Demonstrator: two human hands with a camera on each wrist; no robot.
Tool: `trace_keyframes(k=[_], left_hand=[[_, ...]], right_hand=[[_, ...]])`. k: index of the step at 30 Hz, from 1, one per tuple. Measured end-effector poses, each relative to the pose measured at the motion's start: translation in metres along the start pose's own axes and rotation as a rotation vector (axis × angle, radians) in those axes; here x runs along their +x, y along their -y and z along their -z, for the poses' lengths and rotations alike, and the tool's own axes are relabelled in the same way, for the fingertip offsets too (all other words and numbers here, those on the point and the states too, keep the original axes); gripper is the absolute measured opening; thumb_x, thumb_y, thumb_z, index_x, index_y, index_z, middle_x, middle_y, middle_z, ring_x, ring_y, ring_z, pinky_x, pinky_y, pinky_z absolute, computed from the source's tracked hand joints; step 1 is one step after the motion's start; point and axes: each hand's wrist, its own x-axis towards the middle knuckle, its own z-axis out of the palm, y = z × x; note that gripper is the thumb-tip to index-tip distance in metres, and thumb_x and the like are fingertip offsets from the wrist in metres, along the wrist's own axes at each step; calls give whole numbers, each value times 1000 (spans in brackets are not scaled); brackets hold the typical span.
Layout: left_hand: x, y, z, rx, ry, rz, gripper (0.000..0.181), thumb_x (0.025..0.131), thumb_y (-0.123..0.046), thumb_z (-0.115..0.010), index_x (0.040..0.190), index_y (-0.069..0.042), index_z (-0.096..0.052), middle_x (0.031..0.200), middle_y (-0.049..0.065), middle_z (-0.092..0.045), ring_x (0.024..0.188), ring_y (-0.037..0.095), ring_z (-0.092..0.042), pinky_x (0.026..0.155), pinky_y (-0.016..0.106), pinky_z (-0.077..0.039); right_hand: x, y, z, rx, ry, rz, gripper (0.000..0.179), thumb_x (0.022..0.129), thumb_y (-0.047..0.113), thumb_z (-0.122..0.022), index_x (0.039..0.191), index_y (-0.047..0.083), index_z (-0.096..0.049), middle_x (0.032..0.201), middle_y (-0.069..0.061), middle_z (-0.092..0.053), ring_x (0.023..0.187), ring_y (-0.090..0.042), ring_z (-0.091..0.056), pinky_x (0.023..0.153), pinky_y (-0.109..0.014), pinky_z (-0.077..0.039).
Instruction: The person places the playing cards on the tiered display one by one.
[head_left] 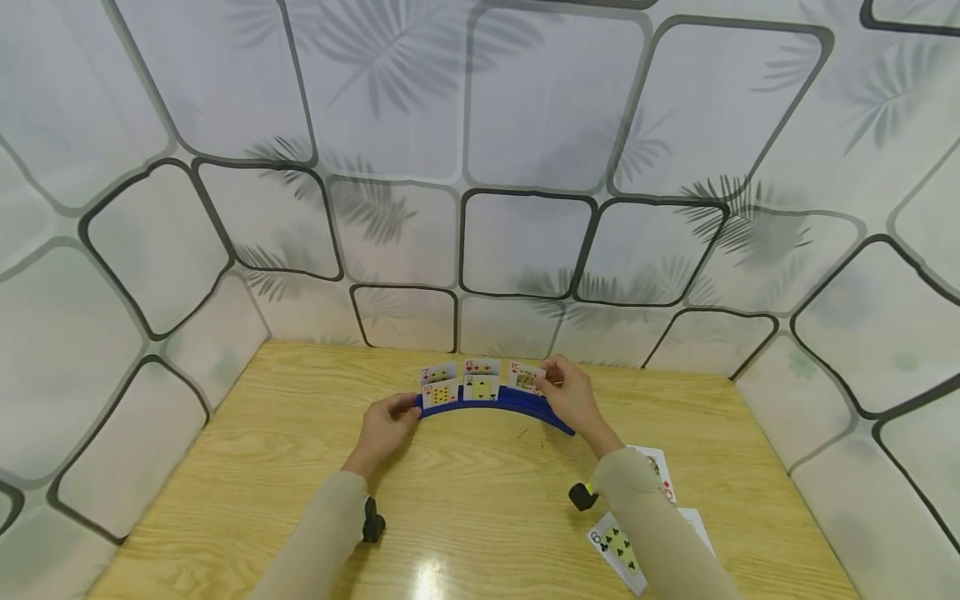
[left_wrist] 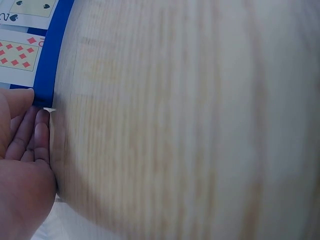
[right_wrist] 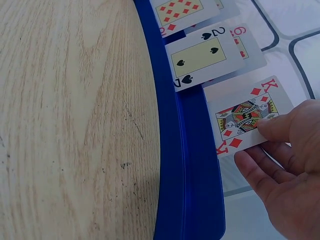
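Observation:
A curved blue card holder (head_left: 528, 403) stands near the back of the table. My left hand (head_left: 384, 432) grips its left end, thumb on top. In the front row are the ten of diamonds (head_left: 440, 393) and the two of spades (head_left: 481, 387). Behind them rise a red seven (head_left: 437, 372) and the six of hearts (head_left: 481, 367). With thumb and fingers, my right hand (head_left: 574, 398) pinches the king of diamonds (right_wrist: 245, 117) by its right side. In the right wrist view the king's lower edge meets the holder's back slot, right of the two.
Under and beside my right forearm lie loose cards: the six of clubs (head_left: 617, 546), a red-diamond face card (head_left: 660, 471) and one partly covered card (head_left: 697, 527). A patterned cloth wall (head_left: 517, 242) rises behind the wooden table (head_left: 465, 492).

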Motion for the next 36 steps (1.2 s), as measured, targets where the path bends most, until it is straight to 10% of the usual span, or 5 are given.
trace_keyframes(k=[36], left_hand=[[1,2,0,8,7,-14,31,101,-5,-67,130,3,-71,123,21,-75,114,33,-69,102,48,-56]], right_hand=[[-3,-3,5,17,32,-9,23,99,6,-72,119,2,-64,107,-17,-71,99,-30,-70,90,-45,-60]])
